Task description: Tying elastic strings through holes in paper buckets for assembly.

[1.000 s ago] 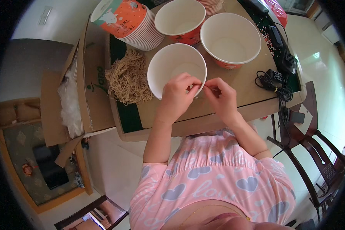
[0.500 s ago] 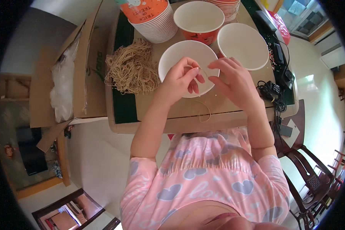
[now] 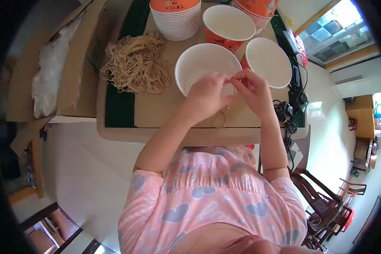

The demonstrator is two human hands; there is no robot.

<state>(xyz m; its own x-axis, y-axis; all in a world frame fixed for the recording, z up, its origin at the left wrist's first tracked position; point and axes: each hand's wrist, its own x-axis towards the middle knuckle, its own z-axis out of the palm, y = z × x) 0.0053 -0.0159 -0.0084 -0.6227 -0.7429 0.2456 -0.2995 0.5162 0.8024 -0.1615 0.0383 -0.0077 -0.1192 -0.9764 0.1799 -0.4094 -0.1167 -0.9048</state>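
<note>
My right hand [image 3: 255,91] pinches a thin tan string [image 3: 233,68] between thumb and fingers, above the right rim of a white-lined paper bucket [image 3: 199,63]. A short loop of the string stands up from the pinch, and its tail curls on the cardboard below. My left hand [image 3: 208,96] is beside it over the bucket's near rim, its thumb apart and its fingers smeared by motion near the pinch. Whether those fingers hold the string is unclear. Left of the bucket lies a tangled heap of tan strings [image 3: 135,63].
Two more open paper buckets stand right, one behind [image 3: 228,23] and one beside [image 3: 269,63]. Orange-and-white bucket stacks rise at the far left [image 3: 176,21] and far right [image 3: 258,10]. A cardboard box [image 3: 78,80] flanks the table's left edge; black cables [image 3: 285,116] lie on the right.
The left hand has moved right and turned back-up, blurring. My right hand has closed into a pinch on the string, whose loop now stands above the fingers. The whole view has shifted.
</note>
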